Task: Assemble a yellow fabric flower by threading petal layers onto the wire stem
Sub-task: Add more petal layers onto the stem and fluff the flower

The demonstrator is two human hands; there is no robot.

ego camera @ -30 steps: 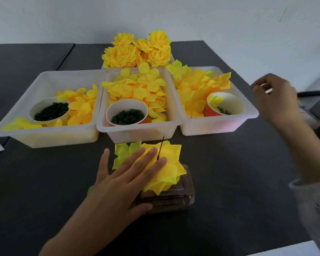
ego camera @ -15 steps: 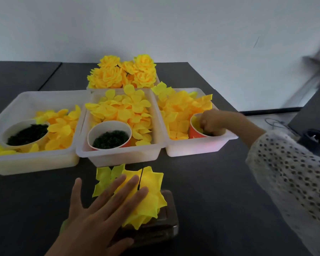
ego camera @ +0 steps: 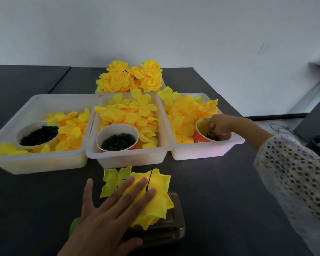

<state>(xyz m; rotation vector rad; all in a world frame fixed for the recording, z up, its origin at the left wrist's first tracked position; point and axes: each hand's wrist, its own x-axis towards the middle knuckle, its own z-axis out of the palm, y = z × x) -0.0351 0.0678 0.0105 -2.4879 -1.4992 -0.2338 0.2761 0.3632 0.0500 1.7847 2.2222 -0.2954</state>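
Note:
My left hand (ego camera: 111, 215) lies flat, fingers spread, pressing the stacked yellow petal layers (ego camera: 155, 200) down on a dark brown block (ego camera: 172, 228). A thin black wire stem (ego camera: 149, 180) sticks up through the petals just beyond my fingertips. My right hand (ego camera: 220, 128) reaches into the orange cup (ego camera: 199, 135) in the right tub, fingers curled down among small dark green pieces; what they hold is hidden. A loose yellow-green petal piece (ego camera: 115, 180) lies left of the stem.
Three white tubs (ego camera: 129, 157) of yellow petals stand in a row, the left and middle each with a cup of dark green pieces (ego camera: 118, 141). Finished yellow flowers (ego camera: 131, 76) sit in a tray behind. The dark table's right edge lies by my sleeve.
My right hand dropped from the air at the right into the orange cup and now digs deeper in it. The left hand stays pressed on the petals.

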